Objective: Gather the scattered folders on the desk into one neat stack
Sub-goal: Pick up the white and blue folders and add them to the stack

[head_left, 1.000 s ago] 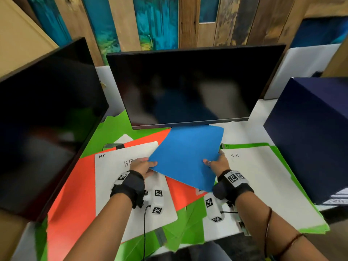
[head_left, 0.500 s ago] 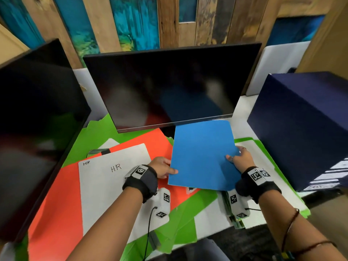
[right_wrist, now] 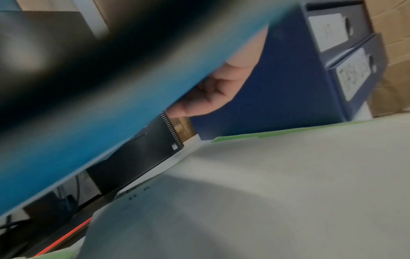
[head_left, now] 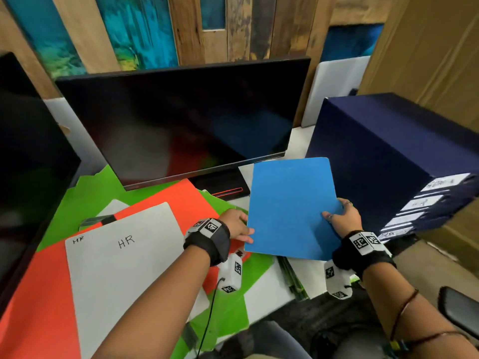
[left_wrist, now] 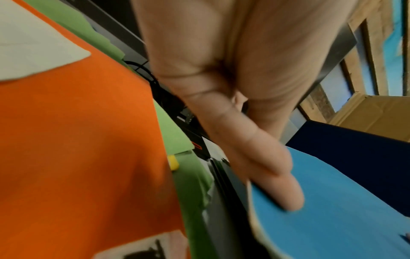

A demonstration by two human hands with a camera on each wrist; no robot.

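Two hands are on the blue folder [head_left: 290, 208] — left hand [head_left: 237, 225] pinches its left edge with the thumb on top, right hand [head_left: 343, 220] grips the right edge with fingers curled underneath. The folder is held clear of the tabletop [head_left: 261, 291], tilted, over the green folder [head_left: 295, 281] topped by a white sheet [right_wrist: 288, 184], just beside the navy box files [head_left: 388, 161].

Step in hand, as judged: one folder is picked up and carried toward a stacking spot. Stack not yet formed — the orange folder [head_left: 39, 294], the white HR folder [head_left: 116, 255] and more green folders [head_left: 85, 193] lie fanned and overlapping in front of the monitor [head_left: 181, 120].

Next move calls for the blue folder to be levelled, squared to the edges of the sheet below and set down flat. Then the left-side folders need to be pulled across.
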